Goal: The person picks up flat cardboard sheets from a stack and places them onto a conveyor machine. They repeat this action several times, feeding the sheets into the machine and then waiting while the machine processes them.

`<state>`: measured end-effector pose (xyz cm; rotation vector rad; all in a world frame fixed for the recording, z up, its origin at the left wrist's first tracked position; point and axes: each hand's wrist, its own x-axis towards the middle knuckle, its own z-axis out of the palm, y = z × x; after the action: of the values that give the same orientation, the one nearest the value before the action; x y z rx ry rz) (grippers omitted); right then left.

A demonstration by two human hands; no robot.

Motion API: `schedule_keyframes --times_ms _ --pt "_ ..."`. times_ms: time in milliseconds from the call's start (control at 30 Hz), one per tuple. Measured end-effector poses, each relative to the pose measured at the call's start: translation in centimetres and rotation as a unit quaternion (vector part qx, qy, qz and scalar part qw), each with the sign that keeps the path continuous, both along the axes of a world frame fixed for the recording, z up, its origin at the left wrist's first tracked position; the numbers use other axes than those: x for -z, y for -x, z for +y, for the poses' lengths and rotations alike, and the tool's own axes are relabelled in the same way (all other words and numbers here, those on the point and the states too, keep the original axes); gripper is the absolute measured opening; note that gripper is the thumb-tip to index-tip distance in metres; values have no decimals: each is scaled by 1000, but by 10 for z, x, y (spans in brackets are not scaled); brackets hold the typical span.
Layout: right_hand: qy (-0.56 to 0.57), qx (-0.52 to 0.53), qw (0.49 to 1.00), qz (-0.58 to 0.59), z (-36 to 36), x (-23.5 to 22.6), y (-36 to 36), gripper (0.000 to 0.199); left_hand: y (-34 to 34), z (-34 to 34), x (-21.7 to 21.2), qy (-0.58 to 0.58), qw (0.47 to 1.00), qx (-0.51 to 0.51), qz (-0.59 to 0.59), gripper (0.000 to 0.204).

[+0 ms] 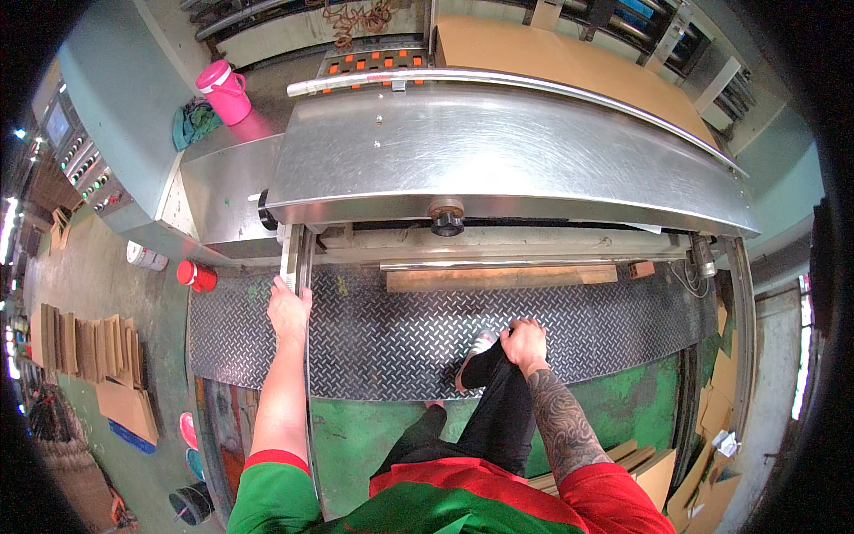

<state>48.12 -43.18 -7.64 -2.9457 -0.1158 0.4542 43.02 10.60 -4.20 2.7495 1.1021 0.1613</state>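
Note:
My left hand [289, 311] grips the upright-running metal rail [299, 254] at the left, just below the machine's steel top. Its fingers wrap over the rail's edge. My right hand [524, 344] lies on my raised knee, fingers curled over the black trouser leg [500, 392]; no tool shows in it. Ahead of both hands stretches a wide brushed-steel cover [498, 147]. A black knob [447, 221] sits at the middle of its front edge, and a black handwheel [266, 211] at its left end. My raised foot, in a light shoe [480, 343], is over the patterned metal step plate [382, 329].
Brown cardboard sheet [560, 58] lies behind the cover. At the left stand a control panel [84, 165], a pink jug [224, 92], a red jug [197, 276] and stacked cardboard [93, 347]. More cardboard pieces [716, 400] lie at the right, beyond the right rail [741, 311].

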Motion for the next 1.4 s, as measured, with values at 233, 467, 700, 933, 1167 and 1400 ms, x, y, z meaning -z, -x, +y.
schedule_keyframes --times_ms 233,467,700,933,1167,1400 --pt "-3 3 1000 4 -1 -2 0 43 -2 -2 -4 11 1000 -7 14 70" --pt "-11 7 1000 -11 -2 -2 3 43 -1 -1 -3 5 1000 -4 9 70" --pt "1 6 1000 -7 -2 -1 4 43 0 -2 -1 -14 1000 6 -11 67" --pt "8 9 1000 -6 -4 2 6 43 0 -2 -1 -16 1000 15 -16 67" --pt "4 9 1000 2 -2 0 5 45 -1 -2 -3 -18 1000 15 -4 69" --pt "-3 -2 1000 1 -1 -2 6 42 -1 -4 -3 -20 1000 10 12 67"
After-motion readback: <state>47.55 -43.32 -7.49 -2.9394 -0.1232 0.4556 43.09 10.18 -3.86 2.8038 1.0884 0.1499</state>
